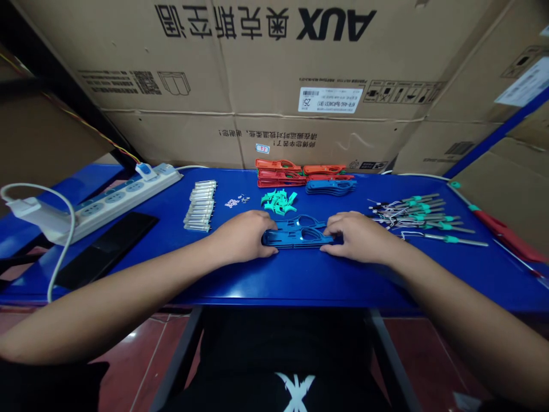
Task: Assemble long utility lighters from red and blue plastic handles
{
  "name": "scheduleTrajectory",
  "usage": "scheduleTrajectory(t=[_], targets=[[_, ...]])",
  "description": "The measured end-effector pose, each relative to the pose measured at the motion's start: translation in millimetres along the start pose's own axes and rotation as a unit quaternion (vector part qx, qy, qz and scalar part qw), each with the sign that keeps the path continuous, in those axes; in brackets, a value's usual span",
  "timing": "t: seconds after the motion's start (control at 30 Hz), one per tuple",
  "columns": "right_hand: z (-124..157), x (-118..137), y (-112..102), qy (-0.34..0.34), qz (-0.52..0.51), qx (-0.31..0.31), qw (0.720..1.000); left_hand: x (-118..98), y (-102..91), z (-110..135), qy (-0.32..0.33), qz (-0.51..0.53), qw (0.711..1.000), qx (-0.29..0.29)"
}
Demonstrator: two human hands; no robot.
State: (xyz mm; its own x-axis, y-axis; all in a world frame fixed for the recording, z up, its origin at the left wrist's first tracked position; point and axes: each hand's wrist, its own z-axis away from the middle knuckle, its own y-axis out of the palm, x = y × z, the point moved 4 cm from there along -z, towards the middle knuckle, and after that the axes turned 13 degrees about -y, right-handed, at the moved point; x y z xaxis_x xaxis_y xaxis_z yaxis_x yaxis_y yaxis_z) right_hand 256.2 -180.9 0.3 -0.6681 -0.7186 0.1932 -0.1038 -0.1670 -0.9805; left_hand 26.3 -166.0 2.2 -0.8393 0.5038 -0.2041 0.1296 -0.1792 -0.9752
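A stack of blue plastic handle shells (295, 236) lies on the blue table in front of me, arranged in two rows. My left hand (242, 236) grips the left end of the near row, thumb at the front and fingers behind. At the other end my right hand (358, 236) pinches the stack between thumb and fingers. Just behind it is a pile of small green plastic clips (278, 201). Farther back lie stacked red handle shells (281, 173) and another stack of blue shells (330, 186).
Clear tubes (200, 206) lie in a row at left, near tiny pinkish parts (232, 203). Metal rods with green collars and wires (429, 214) spread at right. A power strip (124, 197) and a black phone-like slab (108, 249) sit left. A large cardboard sheet (257, 86) stands behind.
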Motion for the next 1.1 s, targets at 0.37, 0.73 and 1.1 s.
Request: scheduleTrajectory(t=[0.37,0.73,1.1], targets=[[-5.4,-3.7,-23.1,-0.045,0.049,-0.026,0.997,-2.8,-11.5,-4.6,-0.018,-0.011,1.0,0.001],[-23.7,-34.5,-20.5,-0.053,0.022,-0.049,0.997,8.2,-24.1,-36.2,-0.067,-0.026,0.997,0.027],[-31.5,-35.9,-15.5,-0.014,0.046,0.034,0.998,1.7,-14.4,-34.6,-0.043,-0.057,0.997,0.028]])
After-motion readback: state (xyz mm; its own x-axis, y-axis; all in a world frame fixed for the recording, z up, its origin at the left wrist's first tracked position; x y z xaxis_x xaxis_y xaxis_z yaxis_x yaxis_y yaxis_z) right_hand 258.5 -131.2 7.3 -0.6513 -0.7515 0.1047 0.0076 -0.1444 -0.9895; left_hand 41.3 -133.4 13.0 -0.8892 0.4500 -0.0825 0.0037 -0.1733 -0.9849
